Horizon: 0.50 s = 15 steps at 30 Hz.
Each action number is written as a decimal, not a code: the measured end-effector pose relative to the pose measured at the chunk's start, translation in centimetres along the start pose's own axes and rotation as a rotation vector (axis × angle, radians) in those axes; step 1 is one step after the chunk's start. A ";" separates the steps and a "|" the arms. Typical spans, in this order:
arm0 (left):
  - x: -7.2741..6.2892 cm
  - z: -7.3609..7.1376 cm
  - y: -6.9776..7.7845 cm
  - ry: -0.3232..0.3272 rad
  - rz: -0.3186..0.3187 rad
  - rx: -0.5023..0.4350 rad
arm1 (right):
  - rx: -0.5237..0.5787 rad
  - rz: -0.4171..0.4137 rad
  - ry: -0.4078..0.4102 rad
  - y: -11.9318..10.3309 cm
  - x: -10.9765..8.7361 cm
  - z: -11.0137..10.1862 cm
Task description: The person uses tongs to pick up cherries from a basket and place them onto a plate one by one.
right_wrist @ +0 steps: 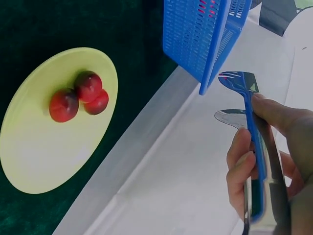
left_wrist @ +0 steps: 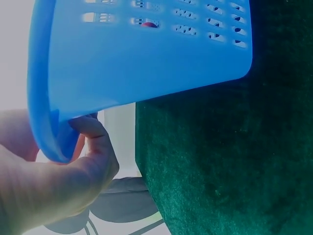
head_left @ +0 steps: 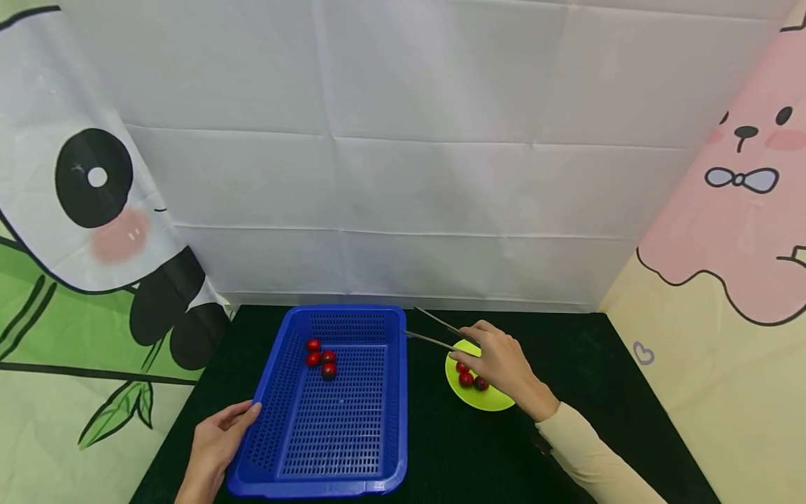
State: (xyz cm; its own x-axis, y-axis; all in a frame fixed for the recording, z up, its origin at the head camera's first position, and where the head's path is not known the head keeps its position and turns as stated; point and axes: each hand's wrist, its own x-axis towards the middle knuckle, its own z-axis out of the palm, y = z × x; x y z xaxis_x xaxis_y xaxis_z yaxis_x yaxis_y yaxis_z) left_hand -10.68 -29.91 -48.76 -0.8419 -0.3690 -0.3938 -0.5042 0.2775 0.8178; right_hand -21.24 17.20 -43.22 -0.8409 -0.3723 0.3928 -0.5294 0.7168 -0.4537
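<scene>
My left hand (head_left: 217, 441) grips the left rim of a blue plastic basket (head_left: 340, 434); in the left wrist view the thumb and fingers close round the rim of the basket (left_wrist: 142, 63). Several red cherry tomatoes (head_left: 329, 371) lie grouped in its upper left part. My right hand (head_left: 500, 357) holds metal tongs (head_left: 434, 341), their tips spread near the basket's right rim. Nothing sits between the tips of the tongs (right_wrist: 259, 132) in the right wrist view. Below this hand lies a yellow-green plate (head_left: 483, 403) with three cherry tomatoes (right_wrist: 64, 105) touching one another.
Basket and plate stand on a dark green cloth-covered table (head_left: 453, 455). A white sheet (head_left: 428, 182) hangs behind the table's far edge. Printed cloths with a panda (head_left: 94, 259) and a pink animal (head_left: 743, 231) flank it left and right.
</scene>
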 end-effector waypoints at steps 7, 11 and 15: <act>-0.1 -0.1 0.4 -0.010 -0.005 0.002 | 0.004 -0.024 -0.012 -1.0 0.7 0.8; -0.1 -0.1 0.5 -0.012 0.000 0.002 | -0.002 -0.040 -0.038 -1.6 1.2 1.4; -0.1 -0.1 0.5 -0.005 0.001 -0.005 | -0.001 -0.054 -0.065 -2.1 1.6 1.9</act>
State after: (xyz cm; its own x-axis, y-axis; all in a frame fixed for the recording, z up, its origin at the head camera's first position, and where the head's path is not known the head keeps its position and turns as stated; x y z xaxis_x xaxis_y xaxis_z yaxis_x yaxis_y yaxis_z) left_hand -10.83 -29.85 -48.26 -0.8432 -0.3645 -0.3952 -0.5027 0.2736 0.8200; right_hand -21.66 13.99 -43.11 -0.8166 -0.4480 0.3640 -0.5741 0.6952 -0.4325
